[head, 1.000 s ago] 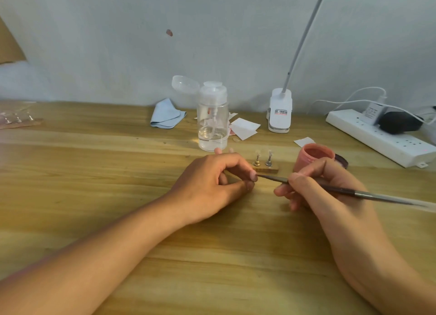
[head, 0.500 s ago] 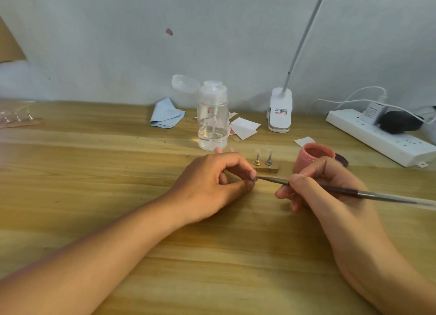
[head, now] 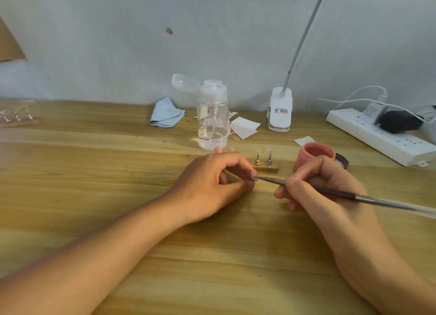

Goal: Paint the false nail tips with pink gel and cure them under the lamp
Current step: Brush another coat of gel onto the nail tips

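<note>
My left hand [head: 212,185] rests on the surface [head: 94,173], its fingers [head: 238,168] pinching a barely visible nail tip [head: 255,178]. My right hand [head: 325,192] grips the brush [head: 271,180], whose point touches that tip. The open pink gel jar [head: 315,152] stands just behind my right hand.

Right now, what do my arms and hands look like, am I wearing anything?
Nothing worn shows. The left forearm and right forearm are bare to the frame edge, no sleeves, watch or bracelet. The left hand and right hand have no gloves or visible rings; nails look short.
</note>
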